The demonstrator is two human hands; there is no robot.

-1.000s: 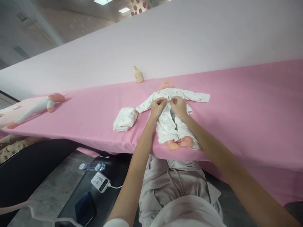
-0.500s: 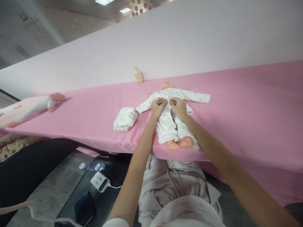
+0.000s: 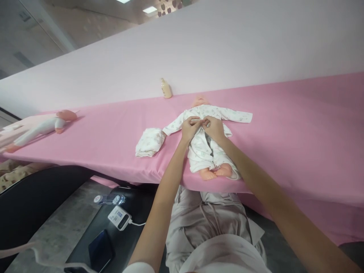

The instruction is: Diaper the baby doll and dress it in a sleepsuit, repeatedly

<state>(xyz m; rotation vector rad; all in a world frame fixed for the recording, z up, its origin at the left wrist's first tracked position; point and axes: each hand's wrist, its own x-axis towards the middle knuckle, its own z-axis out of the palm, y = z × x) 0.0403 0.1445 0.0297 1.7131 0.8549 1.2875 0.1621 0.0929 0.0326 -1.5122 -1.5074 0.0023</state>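
A baby doll (image 3: 207,174) lies on its back on the pink table cover (image 3: 287,144), its bare feet towards me. It wears a white printed baby romper (image 3: 199,149) with long sleeves, parted down the front below the chest. My left hand (image 3: 190,129) pinches the romper's front edge at the chest. Right beside it, my right hand (image 3: 213,128) pinches the other edge, and the fingertips of both hands meet. The fastening itself is hidden by my fingers. Left of the doll sits a folded white printed cloth (image 3: 150,142).
A pump bottle (image 3: 166,89) stands by the white partition (image 3: 227,49). Another doll (image 3: 51,125) lies at the far left. On a black chair beside me are a plastic bottle (image 3: 109,199), a white device (image 3: 119,217) with a cable and a phone (image 3: 101,250).
My fingertips have come closer together at the romper's chest, the right hand shifting slightly left. The doll and the folded cloth stay where they were.
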